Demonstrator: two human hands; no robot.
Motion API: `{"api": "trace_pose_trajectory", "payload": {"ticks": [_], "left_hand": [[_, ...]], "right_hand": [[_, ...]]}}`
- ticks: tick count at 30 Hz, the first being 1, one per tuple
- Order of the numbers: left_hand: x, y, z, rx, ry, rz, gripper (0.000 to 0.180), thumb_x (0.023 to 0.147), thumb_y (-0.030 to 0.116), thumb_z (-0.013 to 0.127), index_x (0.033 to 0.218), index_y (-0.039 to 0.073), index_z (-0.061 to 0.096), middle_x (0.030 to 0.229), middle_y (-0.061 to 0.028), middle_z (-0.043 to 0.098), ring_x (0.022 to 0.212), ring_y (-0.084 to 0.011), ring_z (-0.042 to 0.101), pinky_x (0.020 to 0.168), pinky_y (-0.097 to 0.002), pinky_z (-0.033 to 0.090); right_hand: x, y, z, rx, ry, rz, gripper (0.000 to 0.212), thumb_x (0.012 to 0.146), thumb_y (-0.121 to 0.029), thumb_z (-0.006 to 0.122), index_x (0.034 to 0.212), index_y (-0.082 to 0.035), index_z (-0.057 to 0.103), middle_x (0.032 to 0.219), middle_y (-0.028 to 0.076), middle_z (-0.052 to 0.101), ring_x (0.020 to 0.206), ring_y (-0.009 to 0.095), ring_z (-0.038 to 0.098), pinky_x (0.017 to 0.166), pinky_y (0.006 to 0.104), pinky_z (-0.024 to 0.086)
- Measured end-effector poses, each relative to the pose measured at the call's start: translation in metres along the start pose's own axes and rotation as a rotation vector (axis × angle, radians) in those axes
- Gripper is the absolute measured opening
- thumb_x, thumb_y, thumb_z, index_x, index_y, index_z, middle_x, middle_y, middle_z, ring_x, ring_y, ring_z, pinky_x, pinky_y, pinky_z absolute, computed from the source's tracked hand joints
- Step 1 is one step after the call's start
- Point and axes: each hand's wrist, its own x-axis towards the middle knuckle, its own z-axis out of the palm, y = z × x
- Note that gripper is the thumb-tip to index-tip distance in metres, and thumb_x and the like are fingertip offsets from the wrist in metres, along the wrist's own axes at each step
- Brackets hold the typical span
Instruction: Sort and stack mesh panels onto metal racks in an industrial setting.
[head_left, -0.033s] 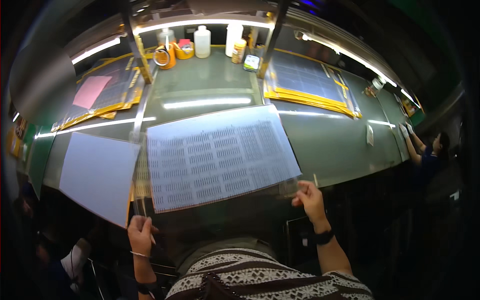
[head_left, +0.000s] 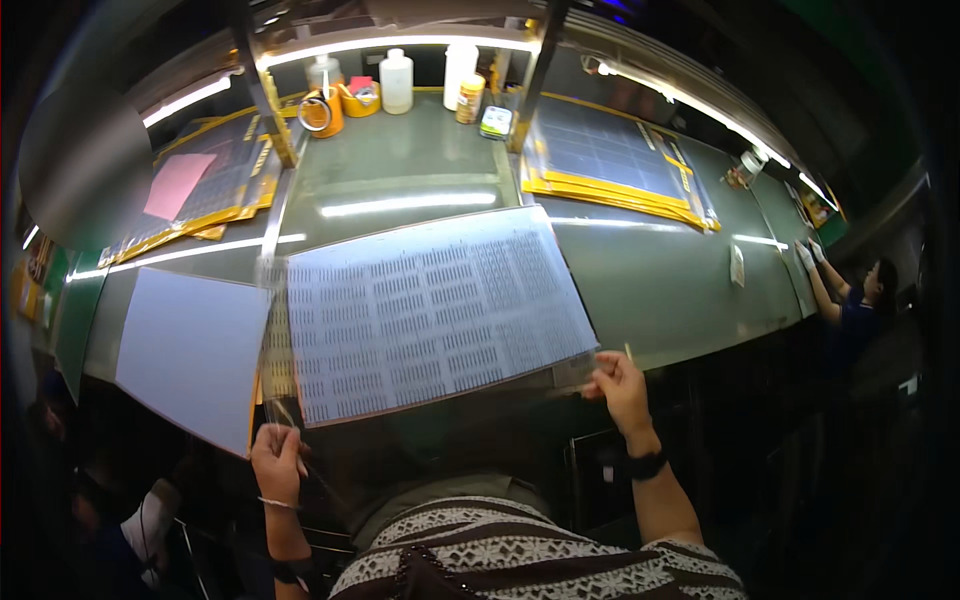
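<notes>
Fingers of left hand [head_left: 277,464] pinched together on near-left corner of clear film [head_left: 278,375]; right hand [head_left: 621,392] pinches near-right corner, thumb to forefinger. From my remote seat, film appears spread over pale-blue panel [head_left: 400,242] at front of green bench [head_left: 670,285]; dark dashed rows [head_left: 455,299] show, whether film's or panel's I cannot tell. Blank pale panel [head_left: 190,350] lies just left. Step in hand, I judge: positioning film; laying or lifting, unclear. Next move, I reckon, calls for even tension at both corners, hands travelling together, so film doesn't crease.
</notes>
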Motion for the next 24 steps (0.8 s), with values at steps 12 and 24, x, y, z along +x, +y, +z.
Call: {"api": "trace_pose_trajectory", "payload": {"ticks": [12,24], "left_hand": [[0.019,-0.003,0.046,0.065,0.107,0.038,0.011,0.087,0.003,0.052,0.098,0.000,0.052,0.068,-0.0032,0.056,0.049,-0.0059,0.050,0.043,-0.0164,0.039],[0.014,-0.014,0.038,-0.049,0.130,0.060,0.019,0.083,-0.002,0.055,0.102,0.000,0.052,0.077,-0.0047,0.058,0.058,-0.0078,0.053,0.050,-0.0184,0.043]], "right_hand": [[0.054,0.010,-0.021,-0.590,0.104,-0.211,0.011,0.072,-0.007,0.065,0.072,-0.002,0.055,0.071,0.008,0.053,0.067,0.021,0.051,0.062,0.0318,0.042],[0.061,0.018,-0.009,-0.785,0.085,-0.461,0.012,0.072,-0.006,0.063,0.073,-0.004,0.051,0.072,0.010,0.050,0.071,0.028,0.048,0.066,0.0376,0.038]]}}
